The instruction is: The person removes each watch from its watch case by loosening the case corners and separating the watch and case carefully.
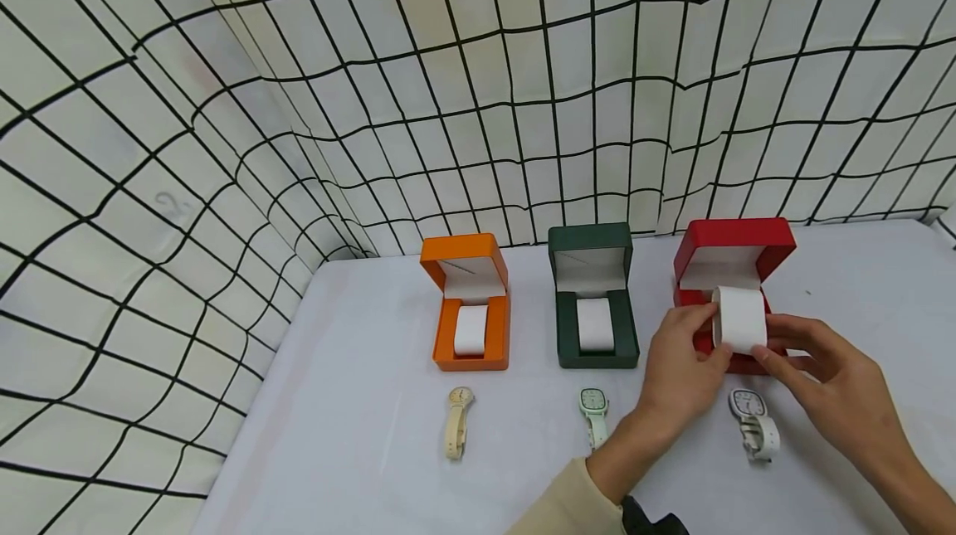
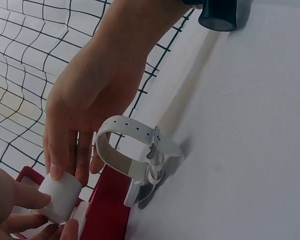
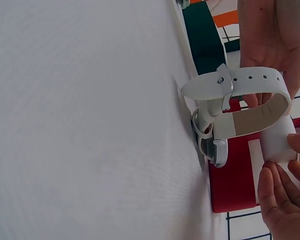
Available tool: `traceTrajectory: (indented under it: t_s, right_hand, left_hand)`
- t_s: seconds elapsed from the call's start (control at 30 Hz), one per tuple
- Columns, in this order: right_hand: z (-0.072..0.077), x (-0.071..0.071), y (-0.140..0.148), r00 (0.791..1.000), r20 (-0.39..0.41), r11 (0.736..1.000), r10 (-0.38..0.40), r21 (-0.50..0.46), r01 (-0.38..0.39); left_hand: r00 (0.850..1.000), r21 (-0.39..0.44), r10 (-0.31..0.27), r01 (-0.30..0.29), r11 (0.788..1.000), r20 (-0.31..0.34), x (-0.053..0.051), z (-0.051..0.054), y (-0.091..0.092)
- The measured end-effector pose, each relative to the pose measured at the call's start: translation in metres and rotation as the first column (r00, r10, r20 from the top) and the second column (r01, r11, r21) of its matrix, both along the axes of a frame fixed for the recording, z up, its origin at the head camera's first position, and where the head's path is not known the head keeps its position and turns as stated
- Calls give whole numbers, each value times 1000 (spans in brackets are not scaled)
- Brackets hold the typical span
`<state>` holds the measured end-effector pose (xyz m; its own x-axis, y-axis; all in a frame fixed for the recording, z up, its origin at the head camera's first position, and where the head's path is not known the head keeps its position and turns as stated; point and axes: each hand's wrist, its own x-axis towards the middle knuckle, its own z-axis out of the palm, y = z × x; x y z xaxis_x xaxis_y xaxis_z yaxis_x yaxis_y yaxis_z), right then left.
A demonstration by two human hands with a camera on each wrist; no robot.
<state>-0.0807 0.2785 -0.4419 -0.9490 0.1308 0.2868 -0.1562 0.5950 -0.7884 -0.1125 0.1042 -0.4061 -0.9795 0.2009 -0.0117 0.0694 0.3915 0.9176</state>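
Note:
Between both hands is a white watch cushion (image 1: 741, 319), raised at the front of the open red watch box (image 1: 735, 238). My left hand (image 1: 683, 365) pinches its left edge, thumb low and fingers behind. On the right edge, my right hand (image 1: 840, 390) pinches it with thumb and fingertips. The right wrist view also shows the cushion (image 3: 279, 142) held over the red box (image 3: 232, 182). A white-strapped watch (image 1: 754, 425) lies on the table below the red box; its buckled strap (image 2: 125, 122) stands as a loop in the left wrist view.
An open orange box (image 1: 470, 361) and an open green box (image 1: 597, 359) stand to the left, each with a white cushion inside. A cream watch (image 1: 457, 423) and a pale green watch (image 1: 593, 415) lie before them. Black netting (image 1: 553, 104) borders the white table (image 1: 336, 402).

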Motion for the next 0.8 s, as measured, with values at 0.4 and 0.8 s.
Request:
traceTrajectory:
  t_s: [0.4, 0.8]
  right_hand:
    - [-1, -2, 2, 1000, -11, 1000, -13, 26, 13]
    - [1, -4, -1, 1000, 14, 998, -22, 55, 21]
  left_hand:
    - [975, -261, -71, 14, 965, -210, 2, -4, 4]
    - [979, -351, -54, -20, 936, -197, 0, -3, 5]
